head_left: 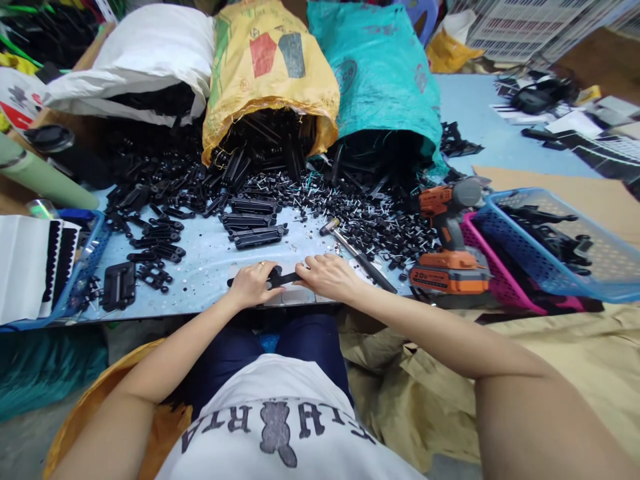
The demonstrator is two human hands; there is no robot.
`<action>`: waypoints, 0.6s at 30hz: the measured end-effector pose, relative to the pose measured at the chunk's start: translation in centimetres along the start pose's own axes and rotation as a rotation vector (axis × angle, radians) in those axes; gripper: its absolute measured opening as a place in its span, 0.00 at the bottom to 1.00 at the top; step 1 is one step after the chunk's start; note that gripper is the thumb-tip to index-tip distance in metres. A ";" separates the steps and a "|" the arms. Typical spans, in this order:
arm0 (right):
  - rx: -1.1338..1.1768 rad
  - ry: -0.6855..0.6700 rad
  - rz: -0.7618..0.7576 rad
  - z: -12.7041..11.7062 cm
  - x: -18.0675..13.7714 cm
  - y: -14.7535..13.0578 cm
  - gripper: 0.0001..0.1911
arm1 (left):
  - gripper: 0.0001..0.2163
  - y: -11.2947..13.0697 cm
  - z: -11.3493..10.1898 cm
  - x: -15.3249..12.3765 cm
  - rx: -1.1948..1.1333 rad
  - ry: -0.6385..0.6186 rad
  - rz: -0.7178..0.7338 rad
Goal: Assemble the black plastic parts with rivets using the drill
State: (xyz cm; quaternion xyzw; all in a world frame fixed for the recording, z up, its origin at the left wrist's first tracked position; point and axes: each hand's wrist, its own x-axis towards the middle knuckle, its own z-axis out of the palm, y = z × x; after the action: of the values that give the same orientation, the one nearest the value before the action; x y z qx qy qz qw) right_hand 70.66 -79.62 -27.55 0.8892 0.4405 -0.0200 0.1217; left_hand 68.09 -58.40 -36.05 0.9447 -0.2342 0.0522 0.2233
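Note:
At the table's front edge, my left hand and my right hand are closed on one black plastic part, one at each end. Its middle shows between them; the fingers cover the rest. A hammer with a dark handle lies just right of my right hand. Beyond my hands lie several long black plastic pieces, roughly parallel. A heap of small black parts and metal pins spreads behind the hammer.
White, yellow and teal sacks, mouths toward me, line the back. An orange cordless drill stands right, beside a blue basket. More black pieces lie left, near another blue basket and a green bottle.

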 end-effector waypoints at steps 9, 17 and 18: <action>-0.039 0.010 -0.024 1.1 -0.6 0.2 0.22 | 0.25 -0.1 0.0 0.2 -0.022 -0.043 0.044; -0.074 0.055 0.018 1.5 -0.4 0.3 0.21 | 0.23 0.3 0.3 0.3 0.040 -0.007 -0.006; -0.073 0.057 0.041 1.5 -0.3 0.2 0.21 | 0.23 0.2 0.2 0.3 0.035 0.004 -0.014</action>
State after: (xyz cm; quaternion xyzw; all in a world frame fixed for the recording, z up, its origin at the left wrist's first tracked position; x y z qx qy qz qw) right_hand 70.70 -80.34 -28.93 0.8933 0.4257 0.0239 0.1420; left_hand 68.29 -58.82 -36.10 0.9500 -0.2261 0.0567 0.2077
